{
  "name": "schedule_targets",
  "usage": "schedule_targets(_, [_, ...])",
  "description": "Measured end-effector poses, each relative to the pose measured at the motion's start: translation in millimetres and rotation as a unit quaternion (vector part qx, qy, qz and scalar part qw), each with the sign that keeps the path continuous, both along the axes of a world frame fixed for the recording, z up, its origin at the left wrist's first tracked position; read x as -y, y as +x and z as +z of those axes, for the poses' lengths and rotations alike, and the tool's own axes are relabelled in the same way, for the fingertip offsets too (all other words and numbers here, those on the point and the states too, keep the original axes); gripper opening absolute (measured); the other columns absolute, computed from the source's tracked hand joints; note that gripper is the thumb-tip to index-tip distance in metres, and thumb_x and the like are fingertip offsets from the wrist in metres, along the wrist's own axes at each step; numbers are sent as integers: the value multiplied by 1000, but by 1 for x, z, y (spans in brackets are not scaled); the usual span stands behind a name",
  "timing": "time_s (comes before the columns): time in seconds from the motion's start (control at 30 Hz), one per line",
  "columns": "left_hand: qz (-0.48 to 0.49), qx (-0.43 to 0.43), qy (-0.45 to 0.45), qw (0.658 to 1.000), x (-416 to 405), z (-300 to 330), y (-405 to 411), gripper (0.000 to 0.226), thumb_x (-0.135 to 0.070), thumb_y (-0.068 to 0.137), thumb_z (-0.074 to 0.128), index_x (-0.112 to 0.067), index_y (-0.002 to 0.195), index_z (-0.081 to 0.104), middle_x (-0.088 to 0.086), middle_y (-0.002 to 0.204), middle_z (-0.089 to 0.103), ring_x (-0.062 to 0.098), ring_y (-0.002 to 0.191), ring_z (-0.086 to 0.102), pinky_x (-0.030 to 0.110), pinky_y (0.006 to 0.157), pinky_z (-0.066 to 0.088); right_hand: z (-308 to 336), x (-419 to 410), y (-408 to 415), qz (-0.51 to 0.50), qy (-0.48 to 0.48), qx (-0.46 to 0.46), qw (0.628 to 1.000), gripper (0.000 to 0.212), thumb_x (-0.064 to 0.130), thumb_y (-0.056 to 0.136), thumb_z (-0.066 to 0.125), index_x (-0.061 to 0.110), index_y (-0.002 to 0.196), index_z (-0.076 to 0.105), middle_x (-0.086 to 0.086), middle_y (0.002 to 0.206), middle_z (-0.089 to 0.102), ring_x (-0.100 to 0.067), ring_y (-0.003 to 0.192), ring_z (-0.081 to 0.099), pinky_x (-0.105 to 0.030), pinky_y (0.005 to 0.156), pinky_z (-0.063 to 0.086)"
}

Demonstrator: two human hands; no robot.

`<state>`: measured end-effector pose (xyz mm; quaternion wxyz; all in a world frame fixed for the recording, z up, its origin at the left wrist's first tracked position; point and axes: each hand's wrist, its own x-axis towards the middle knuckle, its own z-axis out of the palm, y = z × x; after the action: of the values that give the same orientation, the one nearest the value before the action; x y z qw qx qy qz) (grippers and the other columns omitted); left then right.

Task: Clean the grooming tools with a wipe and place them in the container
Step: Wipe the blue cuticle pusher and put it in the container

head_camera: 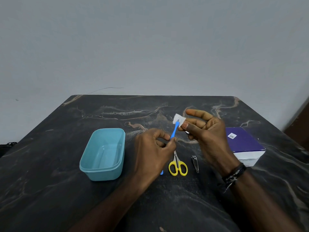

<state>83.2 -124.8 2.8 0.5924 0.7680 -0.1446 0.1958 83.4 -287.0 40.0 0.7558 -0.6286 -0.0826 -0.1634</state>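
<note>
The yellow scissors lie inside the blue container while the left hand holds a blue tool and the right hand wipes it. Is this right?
Not quite. The head view shows the yellow scissors on the table, right of the blue container, not inside it. The rest holds: the left hand holds the blue tool and the right hand wipes it with the wipe.

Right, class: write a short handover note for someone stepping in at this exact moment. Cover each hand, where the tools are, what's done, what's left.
Left hand: pinches the blue tool by its handle.
Right hand: pinches the wipe round the blue tool's tip.
Scissors and clipper lie on the table, right of the tub. Another blue item peeks out under the left hand.
Done: nothing in the tub yet.
Left: finish wiping, put the blue tool in the tub, then wipe and put in the rest.
</note>
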Motion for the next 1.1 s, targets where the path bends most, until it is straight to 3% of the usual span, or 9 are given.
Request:
schedule_targets(0.13, [-30,26,6,999,2,1,-1,12,-37,75,70,-32,85,66,-11,61,70,5,46,65,32,44,56,1,-2,0,-4,11,-9,1000,44,15,67,79,9,109,65,-7,82,78,-13,65,70,-19,47,43])
schedule_targets(0.33, [-37,51,25,998,0,0,2,12,-37,75,68,-35,87,66,-18,70,69,1,51,65,25,48,56,0,0,1,18,26,-14,999,44,15,67,78,8,109,66,-6,82,77,-12,66,68,-19,48,44])
schedule_targets(0.63, [-46,35,34,998,0,0,0,15,-29,76,72,-26,90,69,-10,65,69,5,53,65,30,50,58,-5,1,3,19,28,0,999,27,-4,84,68,10,107,66,-1,79,74,-10,67,68,-20,49,47])
schedule_targets(0.8, [-46,24,19,998,0,-1,0,9,-25,79,73,-23,87,70,-7,64,69,6,51,64,26,48,53,-3,-1,2,27,20,-3,999,41,14,71,76,11,110,64,-1,79,75,-10,69,69,-19,50,47])
schedule_targets(1.1, [-47,20,25,998,1,-1,-2,16,-37,79,68,-30,93,66,-9,68,70,7,54,67,38,51,59,-7,-4,3,-9,36,2,999,41,14,68,77,11,108,65,-1,78,76,-10,70,70,-19,52,49])
